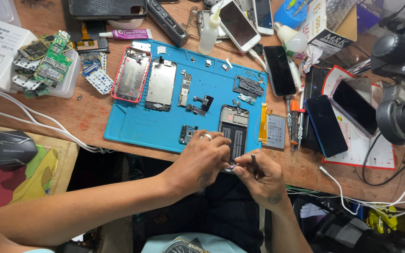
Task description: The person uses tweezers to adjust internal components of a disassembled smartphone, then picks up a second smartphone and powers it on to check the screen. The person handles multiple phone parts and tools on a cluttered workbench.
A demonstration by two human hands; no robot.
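Observation:
An opened black phone (234,127) lies on the blue repair mat (137,126) near the mat's front right corner. My left hand (205,157), a ring on one finger, rests on the phone's lower end and pinches it. My right hand (258,174) holds a thin dark tool (253,161) with its tip at the phone's bottom edge, right beside my left fingertips. On the mat also lie a red-framed phone shell (131,75), a metal mid-frame (161,84), a small logic board (184,89) and loose small parts.
A battery (274,131) and screwdrivers (294,122) lie just right of the mat. Several phones (325,124) lie at the right, by a microscope (401,117). A tray of circuit boards (48,63) sits at the left, a squeeze bottle (210,33) at the back. White cables (33,122) cross the desk edge.

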